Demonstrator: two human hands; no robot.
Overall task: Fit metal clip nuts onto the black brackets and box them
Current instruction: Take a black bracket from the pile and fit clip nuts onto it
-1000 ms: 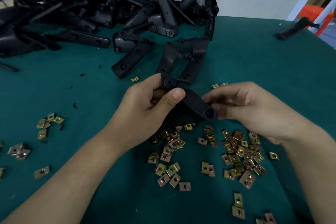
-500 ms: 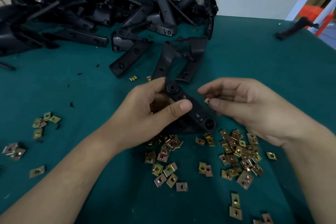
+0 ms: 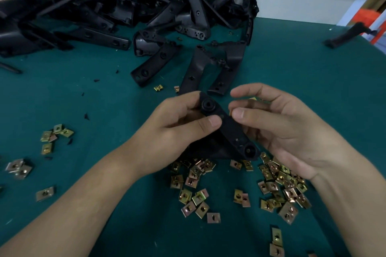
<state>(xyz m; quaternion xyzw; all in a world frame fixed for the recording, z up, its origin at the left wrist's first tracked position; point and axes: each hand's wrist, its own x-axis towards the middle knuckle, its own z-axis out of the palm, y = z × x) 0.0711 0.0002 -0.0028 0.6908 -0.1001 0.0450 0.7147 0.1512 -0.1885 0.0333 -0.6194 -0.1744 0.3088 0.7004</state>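
My left hand (image 3: 179, 127) grips a black bracket (image 3: 234, 133) by its upper end, thumb across its face, holding it above the table. My right hand (image 3: 277, 127) pinches a small metal clip nut (image 3: 230, 113) between thumb and forefinger against the bracket's right edge; the nut is almost hidden by the fingers. Several brass-coloured clip nuts (image 3: 279, 179) lie scattered on the green table under both hands.
A big heap of black brackets (image 3: 129, 6) fills the back left of the green table (image 3: 302, 81). Two loose brackets (image 3: 217, 69) lie just beyond my hands. Smaller groups of clip nuts (image 3: 52, 135) lie at left. One black part (image 3: 346, 35) sits far right.
My right hand left the bracket's lower end, lifted with a clip nut and moved to the bracket's upper middle edge. My left hand tilted the bracket more upright.
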